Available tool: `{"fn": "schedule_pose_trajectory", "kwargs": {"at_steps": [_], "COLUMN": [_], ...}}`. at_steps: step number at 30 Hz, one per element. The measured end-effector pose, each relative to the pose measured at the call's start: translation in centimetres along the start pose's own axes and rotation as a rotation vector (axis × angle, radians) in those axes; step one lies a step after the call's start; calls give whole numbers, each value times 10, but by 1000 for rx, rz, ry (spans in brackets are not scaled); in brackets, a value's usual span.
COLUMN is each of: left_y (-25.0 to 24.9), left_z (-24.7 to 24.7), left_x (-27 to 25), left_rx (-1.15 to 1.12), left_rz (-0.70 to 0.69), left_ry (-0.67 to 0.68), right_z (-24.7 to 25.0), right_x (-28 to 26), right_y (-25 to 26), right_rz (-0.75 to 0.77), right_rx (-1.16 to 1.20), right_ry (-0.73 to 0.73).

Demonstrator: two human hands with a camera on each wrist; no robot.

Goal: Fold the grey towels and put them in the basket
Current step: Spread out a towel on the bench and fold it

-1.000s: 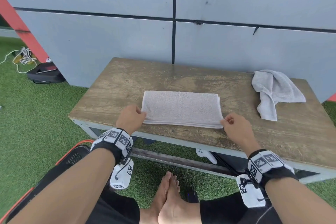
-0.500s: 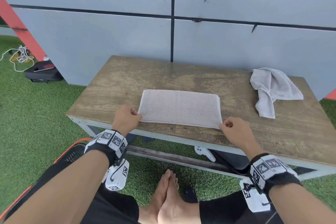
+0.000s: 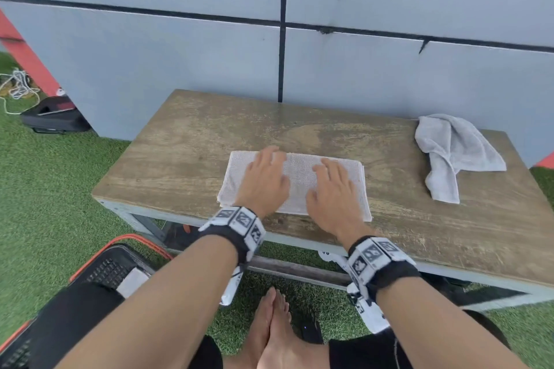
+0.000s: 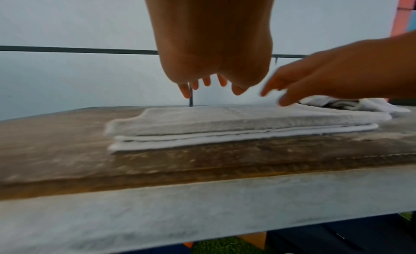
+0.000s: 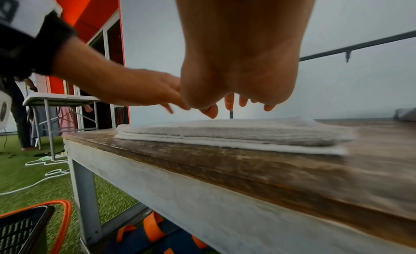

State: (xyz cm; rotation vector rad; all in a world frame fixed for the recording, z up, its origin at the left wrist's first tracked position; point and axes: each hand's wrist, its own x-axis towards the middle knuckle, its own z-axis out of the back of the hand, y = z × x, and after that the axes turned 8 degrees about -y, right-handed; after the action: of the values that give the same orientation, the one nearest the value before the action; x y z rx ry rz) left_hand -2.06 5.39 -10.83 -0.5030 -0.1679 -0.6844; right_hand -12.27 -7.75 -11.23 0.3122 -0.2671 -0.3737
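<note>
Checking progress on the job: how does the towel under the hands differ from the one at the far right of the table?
The folded towel lies flat, a neat layered rectangle near the front edge; the crumpled towel is a loose heap near the far right corner. The left hand and right hand are spread over the folded towel; nothing touches the crumpled towel. Both are light grey terry and lie on the wooden table.

We find no readable words, brands or numbers in any view. The only signs are black-and-white square marker patterns on the left wristband (image 3: 236, 220) and the right wristband (image 3: 374, 255) in the lower middle of the head view; they carry no letters or digits. One such patch sits blurred at the upper left of the right wrist view.
</note>
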Motion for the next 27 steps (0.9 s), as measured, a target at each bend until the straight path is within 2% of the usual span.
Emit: {"fn": "schedule_pose_trajectory", "kwargs": {"at_steps": [2,5,7,10,16,23,27], "left_y": [-10,-4,8,23,26,40,50], "left_z": [-18,-36,-43,-42,-44,-42,-40], "left_x": [6,8,3,-5,-5,-5,-5], "left_rx": [21,70,116,194,179,199,204], "left_rz": [-39,-12,-22,-68,-21,12,75], "left_ry": [127,281,334,277,224,184,164], "right_z": [-16,-36,-42,-44,-41,-34,-33], "right_x": [12,18,17,16,20,21,19], "right_y": [7,-2,-13,-20,-26,-44,-49], "right_rz": [38,45,48,61,9,-71,-104], "right_rx": [6,-57,-98,-122,-134,-180,-164], "right_ry": [87,216,216,191,201,145,125]}}
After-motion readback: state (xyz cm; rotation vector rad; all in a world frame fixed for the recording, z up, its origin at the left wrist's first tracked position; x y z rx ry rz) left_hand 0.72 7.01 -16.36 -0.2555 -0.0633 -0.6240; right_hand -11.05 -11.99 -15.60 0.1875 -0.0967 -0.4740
